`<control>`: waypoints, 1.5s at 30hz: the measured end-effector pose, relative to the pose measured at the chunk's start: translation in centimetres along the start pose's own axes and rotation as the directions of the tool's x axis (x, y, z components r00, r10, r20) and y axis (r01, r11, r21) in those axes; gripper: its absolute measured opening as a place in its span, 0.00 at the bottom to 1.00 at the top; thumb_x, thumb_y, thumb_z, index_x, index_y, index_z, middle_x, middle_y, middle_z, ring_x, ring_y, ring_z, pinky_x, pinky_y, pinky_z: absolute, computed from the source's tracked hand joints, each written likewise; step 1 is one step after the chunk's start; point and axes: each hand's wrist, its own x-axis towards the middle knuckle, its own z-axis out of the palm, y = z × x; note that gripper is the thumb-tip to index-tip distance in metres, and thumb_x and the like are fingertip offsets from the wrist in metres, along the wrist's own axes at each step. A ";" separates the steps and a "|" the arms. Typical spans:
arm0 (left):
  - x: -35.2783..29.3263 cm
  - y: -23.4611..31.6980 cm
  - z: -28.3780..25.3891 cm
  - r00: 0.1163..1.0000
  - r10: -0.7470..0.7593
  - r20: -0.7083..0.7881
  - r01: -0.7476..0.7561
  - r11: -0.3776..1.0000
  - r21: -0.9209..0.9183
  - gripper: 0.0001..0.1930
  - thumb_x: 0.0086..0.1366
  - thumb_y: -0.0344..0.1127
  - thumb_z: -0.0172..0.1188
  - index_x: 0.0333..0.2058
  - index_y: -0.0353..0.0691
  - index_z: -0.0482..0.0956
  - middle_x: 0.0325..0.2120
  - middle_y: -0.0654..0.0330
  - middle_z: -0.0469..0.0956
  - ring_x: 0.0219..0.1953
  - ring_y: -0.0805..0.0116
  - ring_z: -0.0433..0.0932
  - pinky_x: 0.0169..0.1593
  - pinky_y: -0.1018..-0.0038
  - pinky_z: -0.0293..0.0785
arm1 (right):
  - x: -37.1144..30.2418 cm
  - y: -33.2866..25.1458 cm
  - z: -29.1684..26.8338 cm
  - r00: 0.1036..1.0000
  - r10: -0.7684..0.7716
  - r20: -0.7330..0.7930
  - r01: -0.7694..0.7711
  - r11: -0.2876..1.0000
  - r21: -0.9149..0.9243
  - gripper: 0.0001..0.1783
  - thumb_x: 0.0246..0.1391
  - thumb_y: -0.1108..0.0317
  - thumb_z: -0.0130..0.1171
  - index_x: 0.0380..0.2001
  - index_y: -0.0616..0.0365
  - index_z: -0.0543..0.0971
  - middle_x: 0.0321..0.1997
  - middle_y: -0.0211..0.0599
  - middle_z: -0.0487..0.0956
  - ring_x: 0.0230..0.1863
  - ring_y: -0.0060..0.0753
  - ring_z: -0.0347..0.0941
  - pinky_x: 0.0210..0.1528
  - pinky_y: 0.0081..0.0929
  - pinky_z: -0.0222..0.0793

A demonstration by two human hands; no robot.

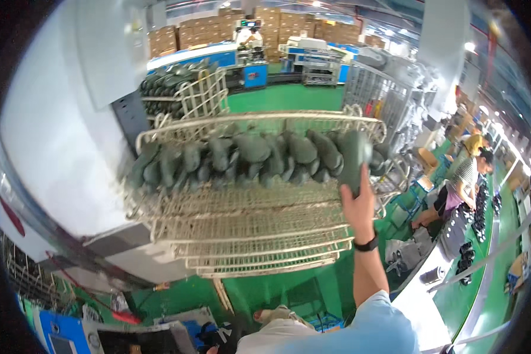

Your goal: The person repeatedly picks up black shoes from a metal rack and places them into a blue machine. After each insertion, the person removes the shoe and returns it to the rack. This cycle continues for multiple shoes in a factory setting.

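While the person leans over a cream wire rack (pixel 259 242), their right hand (pixel 358 203) reaches up to the right end of a row of dark green shoe shapes (pixel 253 148). Its fingers (pixel 364 175) are parted only by the width of one piece (pixel 352 154), gripping it near its lower end, thumb to the left and forefinger to the right. That piece stands upright at the rack's upper right, close beside its neighbours; whether it bears on the wires, I can't tell. I can't make out the left hand. A black band (pixel 366 243) circles the right wrist, below it a light blue sleeve (pixel 377 321). The rack stands on a green floor (pixel 265 98), with a second loaded rack (pixel 209 97) behind it at the left. Stacked cartons (pixel 200 36) line the far end. Off to the right, a worker in a striped top (pixel 466 174) bends over a line of black goods (pixel 481 209).
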 end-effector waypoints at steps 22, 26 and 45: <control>-9.5 10.1 0.1 0.571 -0.812 -0.119 0.453 0.432 -0.780 0.26 0.59 0.49 0.77 0.49 0.34 0.87 0.42 0.57 0.88 0.45 0.67 0.82 0.51 0.65 0.78 | 4.0 11.6 6.2 0.983 0.056 -0.173 -0.123 0.906 -0.404 0.21 0.72 0.66 0.57 0.63 0.61 0.80 0.59 0.48 0.85 0.56 0.46 0.82 0.58 0.42 0.79; -22.7 14.2 3.7 0.039 -0.948 -0.316 0.362 0.308 -0.880 0.25 0.61 0.48 0.76 0.47 0.32 0.86 0.38 0.57 0.87 0.41 0.71 0.82 0.48 0.69 0.79 | -11.0 -8.1 13.3 0.906 -0.103 0.410 0.121 0.992 -0.020 0.23 0.73 0.51 0.59 0.56 0.59 0.86 0.50 0.51 0.88 0.49 0.39 0.85 0.52 0.38 0.80; -40.6 8.9 26.3 -0.790 -0.601 -0.118 0.331 -0.257 -0.908 0.23 0.58 0.57 0.66 0.42 0.45 0.89 0.42 0.48 0.84 0.53 0.46 0.81 0.58 0.54 0.79 | -44.5 -45.5 15.9 -0.697 -0.665 0.268 -0.033 0.404 0.914 0.22 0.72 0.62 0.59 0.61 0.66 0.80 0.53 0.50 0.86 0.53 0.41 0.83 0.55 0.34 0.78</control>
